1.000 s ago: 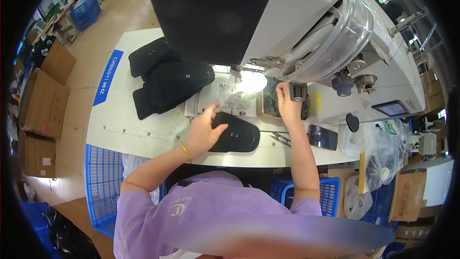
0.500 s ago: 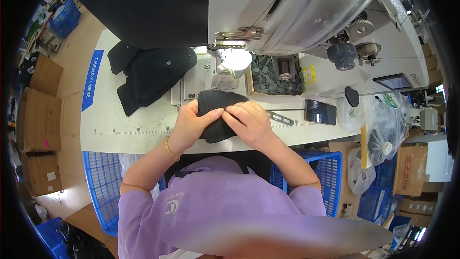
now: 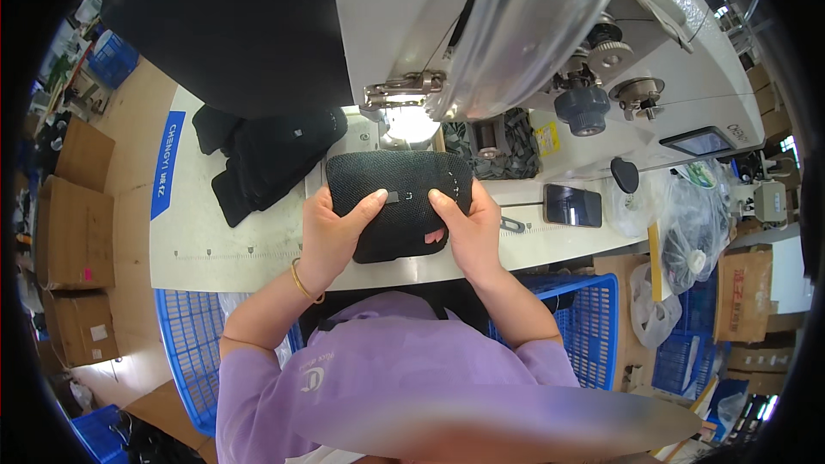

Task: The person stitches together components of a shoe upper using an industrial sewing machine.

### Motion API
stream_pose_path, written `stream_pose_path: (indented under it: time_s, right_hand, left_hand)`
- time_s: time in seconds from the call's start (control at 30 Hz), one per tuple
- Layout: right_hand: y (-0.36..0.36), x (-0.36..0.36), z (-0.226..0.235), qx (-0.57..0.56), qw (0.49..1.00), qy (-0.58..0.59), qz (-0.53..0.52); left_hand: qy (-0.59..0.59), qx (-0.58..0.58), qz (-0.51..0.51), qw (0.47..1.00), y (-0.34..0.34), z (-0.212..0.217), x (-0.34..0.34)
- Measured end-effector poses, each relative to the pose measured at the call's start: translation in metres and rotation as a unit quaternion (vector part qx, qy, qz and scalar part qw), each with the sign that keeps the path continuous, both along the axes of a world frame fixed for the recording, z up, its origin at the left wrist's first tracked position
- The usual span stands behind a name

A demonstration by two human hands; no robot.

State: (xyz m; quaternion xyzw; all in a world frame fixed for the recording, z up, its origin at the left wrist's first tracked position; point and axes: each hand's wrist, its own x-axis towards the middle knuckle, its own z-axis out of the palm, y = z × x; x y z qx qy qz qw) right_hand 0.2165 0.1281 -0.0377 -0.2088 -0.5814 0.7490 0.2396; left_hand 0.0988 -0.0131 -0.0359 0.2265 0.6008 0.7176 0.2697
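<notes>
A black knitted fabric piece (image 3: 374,236) is spread flat between my hands at the front of the sewing machine (image 3: 408,90). It bears a small grey tag, a tiny light square outline beside that, and a short row of white marks near its right edge. My left hand (image 3: 331,236) grips the left side, thumb on top by the grey tag. My right hand (image 3: 474,228) grips the right side the same way. A pinkish patch shows low on the fabric's right; I cannot make out what it is. The other fingers are hidden underneath.
More black fabric pieces (image 3: 271,167) lie heaped at the left of the white table (image 3: 223,262). Right of the lit needle area are a tray of grey tags (image 3: 520,150), thread snips (image 3: 512,225) and a phone (image 3: 571,206). Blue baskets (image 3: 191,335) stand below the table's front edge.
The black fabric piece, folded narrow and pinched between both hands before, is now opened out flat with its tag facing up. My hands have moved apart to its two sides.
</notes>
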Motion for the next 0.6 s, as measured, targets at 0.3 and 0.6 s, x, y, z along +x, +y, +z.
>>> stream_pose_path:
  time_s: [0.3, 0.6]
  right_hand:
    - [0.003, -0.013, 0.010, 0.002, 1.000, 0.029, -0.007]
    - [0.020, -0.040, 0.025, 0.013, 0.999, 0.014, -0.050]
  left_hand:
    - [0.023, 0.020, -0.010, 0.999, 0.007, 0.018, -0.015]
    - [0.045, 0.013, 0.020, 0.999, 0.030, 0.030, -0.044]
